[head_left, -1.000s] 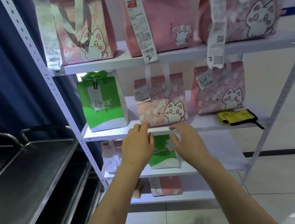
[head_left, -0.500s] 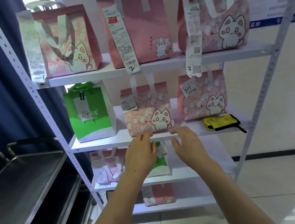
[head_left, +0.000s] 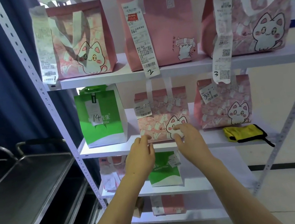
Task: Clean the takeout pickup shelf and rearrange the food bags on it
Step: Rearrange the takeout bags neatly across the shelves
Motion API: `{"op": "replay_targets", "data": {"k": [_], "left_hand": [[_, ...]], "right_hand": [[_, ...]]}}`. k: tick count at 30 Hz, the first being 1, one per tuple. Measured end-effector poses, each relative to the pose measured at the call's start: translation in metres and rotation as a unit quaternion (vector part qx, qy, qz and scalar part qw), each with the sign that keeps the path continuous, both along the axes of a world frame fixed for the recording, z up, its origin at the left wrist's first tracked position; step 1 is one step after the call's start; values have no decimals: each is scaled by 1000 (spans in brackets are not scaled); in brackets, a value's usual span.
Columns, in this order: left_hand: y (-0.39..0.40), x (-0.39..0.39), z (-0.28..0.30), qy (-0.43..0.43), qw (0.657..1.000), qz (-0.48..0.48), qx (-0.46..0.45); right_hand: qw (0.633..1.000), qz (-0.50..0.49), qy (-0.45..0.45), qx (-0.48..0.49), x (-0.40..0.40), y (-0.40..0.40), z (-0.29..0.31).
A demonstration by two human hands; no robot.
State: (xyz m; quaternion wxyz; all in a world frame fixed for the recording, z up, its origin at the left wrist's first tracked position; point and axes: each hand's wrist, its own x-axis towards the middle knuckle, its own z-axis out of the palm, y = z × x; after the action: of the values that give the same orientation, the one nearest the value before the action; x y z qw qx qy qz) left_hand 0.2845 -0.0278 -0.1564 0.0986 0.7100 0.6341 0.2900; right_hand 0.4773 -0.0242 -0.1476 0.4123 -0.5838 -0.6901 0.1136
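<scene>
A white metal shelf (head_left: 194, 68) holds food bags on several levels. On the second level stand a green bag marked 14 (head_left: 101, 118), a pink cat bag in the middle (head_left: 159, 113) and another pink cat bag marked 324 (head_left: 223, 102). My left hand (head_left: 141, 157) reaches to the lower left corner of the middle pink bag, fingers loosely bent, fingertips at its bottom edge. My right hand (head_left: 189, 140) lies against the bag's lower front over the cat print, fingers curled. A yellow cloth (head_left: 243, 133) lies at the right end of the same level.
Three pink bags with long receipts stand on the top level (head_left: 81, 40). A green bag (head_left: 163, 170) and pink bags stand on the lower levels. A steel trolley (head_left: 27, 182) stands at the left before a blue curtain. Tiled floor lies below.
Both hands have risen from the shelf's front edge onto the bottom of the middle pink bag. The view has moved closer to the shelf.
</scene>
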Motion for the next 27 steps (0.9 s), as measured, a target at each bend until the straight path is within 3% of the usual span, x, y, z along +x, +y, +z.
{"op": "replay_targets", "data": {"k": [7, 18, 27], "left_hand": [[77, 5, -9, -10, 1000, 15, 7], [161, -10, -14, -153, 985, 66, -54], [147, -6, -25, -187, 978, 67, -62]], "right_hand": [[996, -68, 45, -34, 21, 68, 4], [974, -128, 133, -133, 30, 126, 0], [944, -171, 273, -71, 34, 106, -16]]}}
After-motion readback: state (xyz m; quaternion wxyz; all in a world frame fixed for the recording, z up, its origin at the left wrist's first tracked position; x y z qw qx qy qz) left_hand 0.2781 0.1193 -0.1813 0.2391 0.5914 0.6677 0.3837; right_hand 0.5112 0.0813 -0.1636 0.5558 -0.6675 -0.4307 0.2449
